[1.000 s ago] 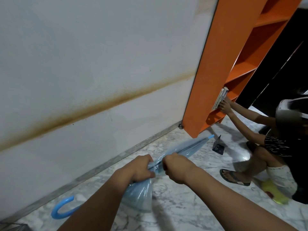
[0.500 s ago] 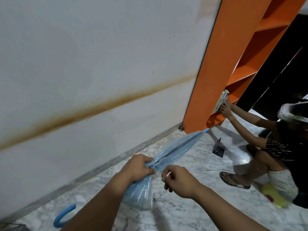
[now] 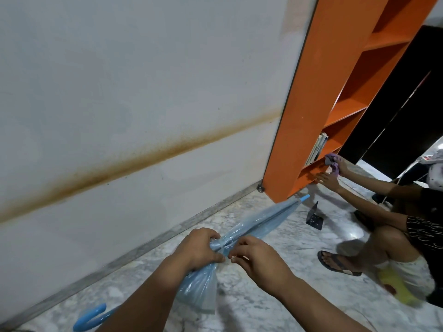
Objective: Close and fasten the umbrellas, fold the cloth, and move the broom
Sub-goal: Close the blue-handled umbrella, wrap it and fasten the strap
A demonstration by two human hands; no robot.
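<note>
Pale-blue translucent umbrella (image 3: 254, 226) lies collapsed across the frame centre, tip pointing toward 1 o'clock at the foot of the orange shelf unit (image 3: 309, 130), curved blue handle (image 3: 90, 317) at 7 o'clock above the marble floor (image 3: 275, 307). Left hand (image 3: 199, 248) grips the bunched canopy. Right hand (image 3: 256, 257), just beside it, pinches a thin strap at the canopy. A second person (image 3: 393, 226) crouches at 3 o'clock.
</note>
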